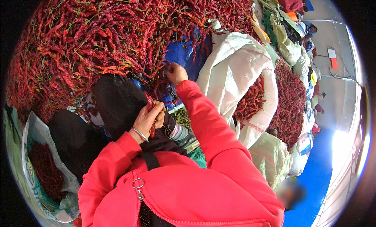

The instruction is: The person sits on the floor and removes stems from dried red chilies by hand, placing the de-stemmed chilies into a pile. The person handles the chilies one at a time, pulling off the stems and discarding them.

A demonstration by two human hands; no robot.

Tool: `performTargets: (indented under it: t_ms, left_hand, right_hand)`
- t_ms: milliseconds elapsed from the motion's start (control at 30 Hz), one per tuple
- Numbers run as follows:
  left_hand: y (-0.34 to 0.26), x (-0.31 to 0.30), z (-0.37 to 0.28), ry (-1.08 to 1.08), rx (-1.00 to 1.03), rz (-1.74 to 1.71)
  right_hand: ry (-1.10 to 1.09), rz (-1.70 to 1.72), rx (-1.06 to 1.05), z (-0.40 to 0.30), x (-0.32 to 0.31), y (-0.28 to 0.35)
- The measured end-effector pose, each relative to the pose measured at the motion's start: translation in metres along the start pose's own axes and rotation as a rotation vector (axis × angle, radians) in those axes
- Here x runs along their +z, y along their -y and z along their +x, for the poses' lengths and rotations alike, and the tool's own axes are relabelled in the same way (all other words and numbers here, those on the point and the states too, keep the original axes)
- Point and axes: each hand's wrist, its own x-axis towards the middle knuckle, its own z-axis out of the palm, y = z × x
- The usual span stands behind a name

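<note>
My left hand [147, 118], with a metal bangle at the wrist, is closed around a few wrinkled red chili peppers [149, 98] above my lap. Their tips stick out above and below the fingers. At the near edge of a large heap of red chilies [97, 30], many with green stems, is my right hand [176, 74]. Its fingers are curled and touch or hover by the chilies there; whether they grip one is hidden. Blue sheeting [183, 55] shows beside this hand, under the heap's edge. Greenish stems [181, 116] lie below my right forearm.
A white woven sack [235, 56], its mouth showing red chilies [251, 100], stands to the right. At lower left, an open plastic bag [30, 133] holds darker chilies. Another chili heap [288, 103] and several filled sacks [302, 65] line the right. A person's blurred head [290, 193] is at lower right.
</note>
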Motion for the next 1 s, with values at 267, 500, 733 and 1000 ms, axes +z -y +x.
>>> performTargets:
  t_ms: [267, 500, 733, 1000]
  left_hand:
    - [0.007, -0.003, 0.002, -0.045, 0.119, -0.012]
    - [0.01, 0.014, -0.007, -0.112, 0.242, 0.497]
    - [0.023, 0.014, -0.007, 0.091, 0.218, 0.84]
    - [0.017, 0.011, -0.007, 0.073, 0.315, 0.73]
  right_hand:
    - [-0.07, 0.71, 0.025, -0.011, -0.071, -0.02]
    - [0.319, 0.924, -0.009, -0.135, -0.114, 0.053]
    - [0.303, 1.18, 0.127, -0.187, -0.101, 0.058]
    - [0.511, 1.493, 0.397, -0.186, -0.104, 0.025]
